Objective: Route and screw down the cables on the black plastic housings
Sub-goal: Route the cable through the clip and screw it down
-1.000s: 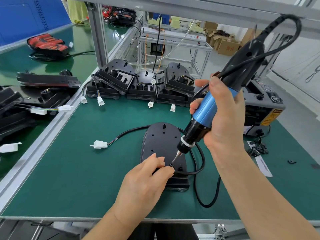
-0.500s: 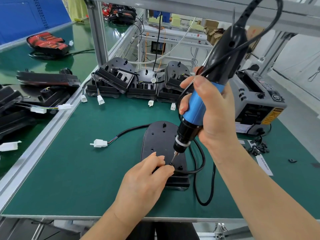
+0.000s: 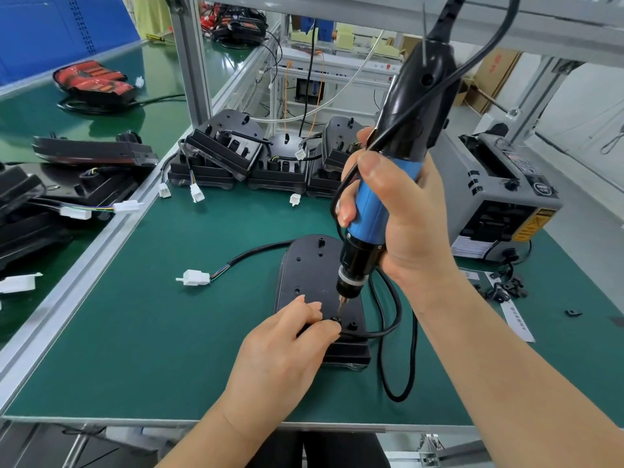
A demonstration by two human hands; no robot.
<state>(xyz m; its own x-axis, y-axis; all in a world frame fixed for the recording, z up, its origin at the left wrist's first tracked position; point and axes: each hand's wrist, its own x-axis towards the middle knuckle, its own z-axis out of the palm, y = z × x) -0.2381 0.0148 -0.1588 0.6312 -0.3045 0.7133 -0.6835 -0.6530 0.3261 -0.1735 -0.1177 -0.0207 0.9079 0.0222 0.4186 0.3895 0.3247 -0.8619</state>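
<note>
Black housing (image 3: 304, 265), likely rigid, light; cable (image 3: 395, 309) springy: my left hand (image 3: 283, 352) pinches its clip (image 3: 335, 319), right hand (image 3: 405, 224) grips screwdriver (image 3: 368, 214).

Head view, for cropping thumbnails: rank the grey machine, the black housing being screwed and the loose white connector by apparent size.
Tied first: grey machine and black housing (partly covered).
Smallest: white connector.

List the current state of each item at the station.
left hand, pinches fastener on housing
right hand, grips screwdriver
screwdriver, near upright, bit on fastener
housing, flat on mat, under left hand
cable, looped loose beside housing
white connector, unplugged, lying on mat
</note>
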